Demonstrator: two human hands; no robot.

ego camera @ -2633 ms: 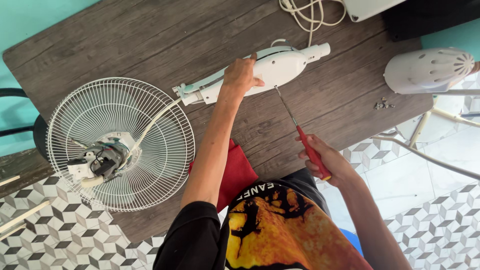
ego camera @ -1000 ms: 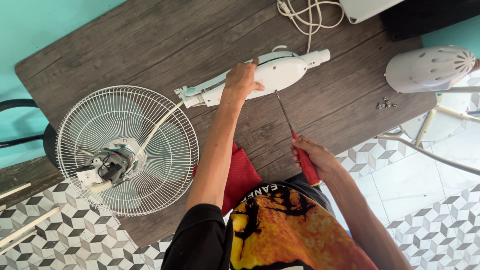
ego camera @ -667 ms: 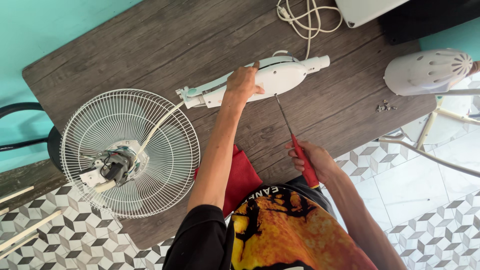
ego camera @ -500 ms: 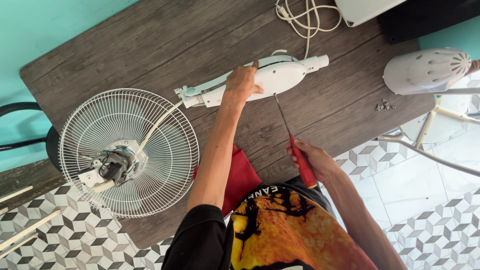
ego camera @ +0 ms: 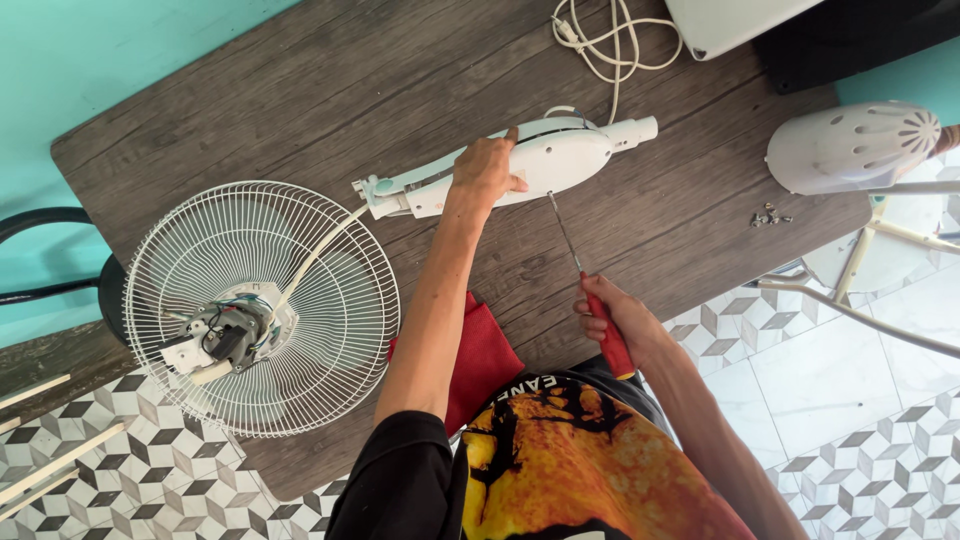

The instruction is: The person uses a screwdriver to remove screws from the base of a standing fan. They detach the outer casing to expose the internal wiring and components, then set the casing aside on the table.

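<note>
Screwdriver (ego camera: 590, 295) tip has shifted onto the fan neck (ego camera: 560, 160) (white); both hands stay clamped on them.

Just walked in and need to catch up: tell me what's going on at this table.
A person is working on a taken-apart fan on a dark wooden table. The left hand presses down on the white fan housing, while the right hand grips a red-handled screwdriver whose tip meets the housing's underside edge. The wire fan guard, with the bare motor in it, lies to the left. A few loose screws sit to the right, near a white vented cover.
</note>
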